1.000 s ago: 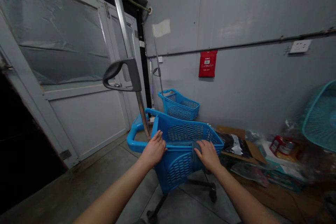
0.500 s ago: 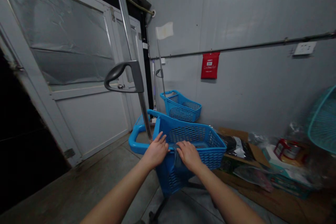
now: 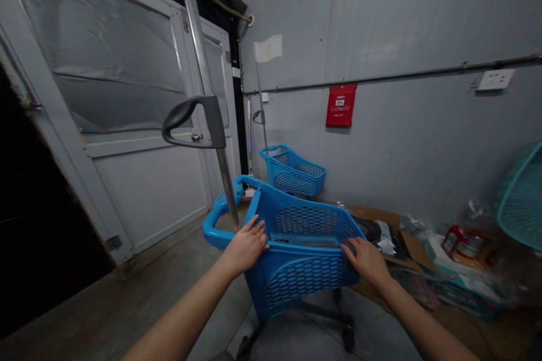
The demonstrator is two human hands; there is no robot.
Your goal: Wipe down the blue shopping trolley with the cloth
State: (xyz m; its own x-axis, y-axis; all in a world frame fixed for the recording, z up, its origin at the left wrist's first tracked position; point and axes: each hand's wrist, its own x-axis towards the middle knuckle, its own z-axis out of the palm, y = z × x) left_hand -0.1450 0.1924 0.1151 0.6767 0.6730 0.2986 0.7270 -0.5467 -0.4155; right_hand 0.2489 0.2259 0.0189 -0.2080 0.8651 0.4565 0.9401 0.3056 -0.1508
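Observation:
A blue plastic basket cart (image 3: 305,271) on black wheels stands in front of me. Its metal pole rises at the left to a grey handle (image 3: 192,121). My left hand (image 3: 246,246) lies flat on the basket's near left rim beside the pole, fingers spread and holding nothing. My right hand (image 3: 366,259) is on the near right corner of the basket, fingers bent over the rim. They press on a grey cloth (image 3: 344,249), of which only a small dark bit shows at the fingertips.
A second blue basket cart (image 3: 294,172) stands by the grey back wall. White doors (image 3: 144,180) are at the left beside a dark opening. Cardboard, bags and tins (image 3: 459,242) lie on the floor at the right, with a teal fan guard (image 3: 523,203) at the right edge.
My right hand slid with the cloth from the middle of the near rim toward the left, then across to the right corner. My left hand stayed on the left rim.

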